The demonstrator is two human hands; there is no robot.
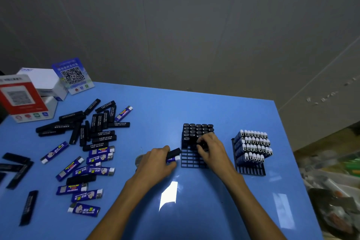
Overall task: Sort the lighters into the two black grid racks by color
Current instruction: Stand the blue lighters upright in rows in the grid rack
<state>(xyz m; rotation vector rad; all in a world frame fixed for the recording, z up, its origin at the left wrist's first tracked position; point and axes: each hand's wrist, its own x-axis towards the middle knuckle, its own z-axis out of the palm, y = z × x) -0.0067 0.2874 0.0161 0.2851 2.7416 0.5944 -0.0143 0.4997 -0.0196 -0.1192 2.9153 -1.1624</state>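
1. Tabletop [214, 107], blue, fills the lower frame; I see loose lighters [93, 138] scattered at left.
2. Black rack [191, 160] sits centre, blue rack [251, 169] right of it.
3. Right hand [211, 149] pinches a black lighter into a cell; left hand [155, 161] grips spare lighters [173, 155]. Next, I judge, seat it upright.
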